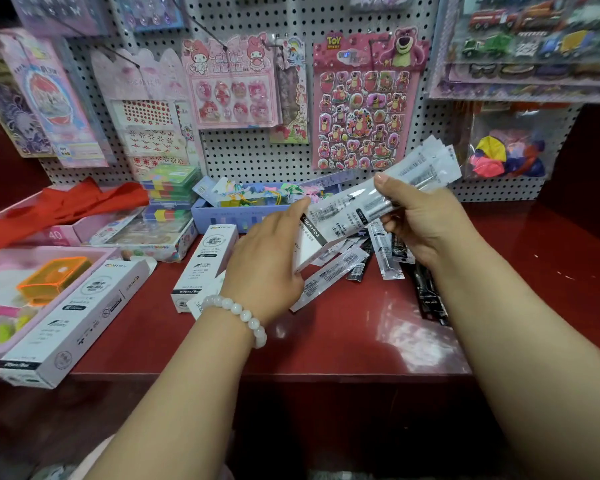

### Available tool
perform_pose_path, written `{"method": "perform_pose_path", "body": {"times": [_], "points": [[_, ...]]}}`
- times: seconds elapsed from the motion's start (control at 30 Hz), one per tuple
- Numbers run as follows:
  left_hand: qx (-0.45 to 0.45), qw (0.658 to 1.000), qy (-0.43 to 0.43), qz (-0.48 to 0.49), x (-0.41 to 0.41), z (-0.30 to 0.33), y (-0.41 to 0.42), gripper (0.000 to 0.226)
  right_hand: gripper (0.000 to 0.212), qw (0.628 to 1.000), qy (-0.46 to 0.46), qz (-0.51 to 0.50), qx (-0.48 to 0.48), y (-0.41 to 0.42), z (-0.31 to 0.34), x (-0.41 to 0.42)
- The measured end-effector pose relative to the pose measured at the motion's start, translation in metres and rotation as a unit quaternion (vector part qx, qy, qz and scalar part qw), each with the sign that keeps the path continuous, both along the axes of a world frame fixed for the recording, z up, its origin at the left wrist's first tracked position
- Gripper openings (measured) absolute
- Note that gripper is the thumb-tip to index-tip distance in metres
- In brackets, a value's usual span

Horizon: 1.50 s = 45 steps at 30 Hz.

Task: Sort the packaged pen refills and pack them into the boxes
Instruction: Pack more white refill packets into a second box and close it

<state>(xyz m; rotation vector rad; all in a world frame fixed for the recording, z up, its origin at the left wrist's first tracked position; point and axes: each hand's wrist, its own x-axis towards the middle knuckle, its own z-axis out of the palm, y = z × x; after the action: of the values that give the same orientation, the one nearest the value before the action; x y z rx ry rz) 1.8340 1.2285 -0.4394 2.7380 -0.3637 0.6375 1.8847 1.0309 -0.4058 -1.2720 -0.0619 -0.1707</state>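
The right hand (426,223) is closed around a bundle of clear plastic-wrapped pen refills (392,192), thumb on top, the bundle slanting up and away toward the white perforated pegboard wall (250,154). The left hand (267,265), with a white bead bracelet (239,315) at its wrist, grips a small white cardboard box with a black end band (310,244), fingers curled around its side; the box's banded end meets the lower end of the bundle.

Just beyond and beneath both hands lies a loose pile of wrapped refills in clear and black sleeves (371,258), some running under the right forearm. Left of the left hand a second white refill box (205,265) lies flat, and further left a longer white box (73,320) rests partly on a pink tray (0,344) with an orange clear plastic case (54,277) inside.

Nearer than the hands, the glossy dark red countertop (343,344) is bare up to its front edge, giving open room; to the right of the right hand the counter is also open. Beyond the hands a lavender bin of coloured clips (229,216) sits against the pegboard, which holds a pink bear sticker sheet (364,102) and other carded packs. A red cloth (63,206) lies far left.
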Motion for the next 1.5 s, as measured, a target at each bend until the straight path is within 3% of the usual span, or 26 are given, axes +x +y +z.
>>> {"method": "perform_pose_path", "body": {"times": [0.17,0.27,0.43,0.53,0.63,0.7,0.8,0.87,0.93,0.97,1.07,1.1,1.17,1.23,1.3,1.37,1.43,1.5], "points": [[0.038,0.999,-0.021,-0.007,0.000,-0.003,-0.007,0.097,0.011,0.998,-0.004,-0.053,-0.015,-0.004,0.003,-0.001],[0.058,0.998,-0.021,-0.005,0.001,-0.005,-0.011,0.097,0.009,0.998,-0.005,-0.022,-0.050,0.000,0.001,-0.004],[0.016,0.999,-0.025,-0.018,0.000,-0.005,-0.017,0.098,0.011,0.989,-0.040,0.031,-0.137,0.019,-0.001,-0.010],[-0.010,0.999,-0.030,-0.015,-0.001,-0.004,-0.017,0.099,0.026,0.976,-0.051,0.054,-0.205,0.026,0.000,-0.013],[-0.024,0.999,-0.042,-0.022,-0.003,0.000,-0.017,0.098,0.030,0.987,-0.114,0.005,-0.110,0.026,0.006,-0.011],[-0.033,0.998,-0.041,-0.025,-0.003,0.000,-0.017,0.098,0.019,0.966,-0.192,-0.060,-0.161,0.025,0.006,-0.011],[-0.045,0.998,-0.030,-0.023,-0.001,0.000,-0.015,0.100,0.025,0.901,-0.215,-0.092,-0.365,0.024,-0.002,-0.007],[-0.050,0.998,-0.025,-0.022,-0.001,0.000,-0.015,0.099,0.023,0.900,-0.217,-0.094,-0.367,0.024,-0.002,-0.007],[-0.051,0.998,-0.027,-0.023,-0.001,0.001,-0.016,0.099,0.041,0.917,-0.224,-0.088,-0.318,0.025,0.001,-0.009],[-0.055,0.998,-0.028,-0.024,-0.002,0.001,-0.016,0.099,0.043,0.909,-0.228,-0.079,-0.339,0.025,0.001,-0.008],[-0.063,0.997,-0.033,-0.021,-0.002,0.001,-0.015,0.100,0.023,0.868,-0.214,-0.022,-0.448,0.027,-0.002,-0.011],[-0.063,0.997,-0.034,-0.018,-0.002,0.001,-0.014,0.100,0.023,0.875,-0.209,-0.026,-0.436,0.027,-0.002,-0.012],[-0.060,0.997,-0.036,-0.017,-0.002,0.000,-0.013,0.100,0.042,0.904,-0.211,-0.076,-0.364,0.026,0.001,-0.017],[-0.057,0.998,-0.037,-0.019,-0.002,0.001,-0.014,0.099,0.059,0.891,-0.270,-0.131,-0.341,0.024,0.003,-0.021],[-0.055,0.998,-0.034,-0.020,-0.002,0.000,-0.015,0.099,0.049,0.870,-0.297,-0.105,-0.379,0.025,0.002,-0.023],[-0.055,0.998,-0.031,-0.017,-0.001,0.000,-0.014,0.099,0.036,0.884,-0.268,-0.037,-0.382,0.026,0.001,-0.025],[-0.049,0.998,-0.031,-0.014,0.000,-0.001,-0.013,0.100,0.039,0.905,-0.264,-0.032,-0.331,0.024,0.000,-0.025],[-0.046,0.998,-0.034,-0.014,0.000,-0.001,-0.013,0.100,0.045,0.900,-0.274,-0.063,-0.334,0.020,0.001,-0.021]]}}
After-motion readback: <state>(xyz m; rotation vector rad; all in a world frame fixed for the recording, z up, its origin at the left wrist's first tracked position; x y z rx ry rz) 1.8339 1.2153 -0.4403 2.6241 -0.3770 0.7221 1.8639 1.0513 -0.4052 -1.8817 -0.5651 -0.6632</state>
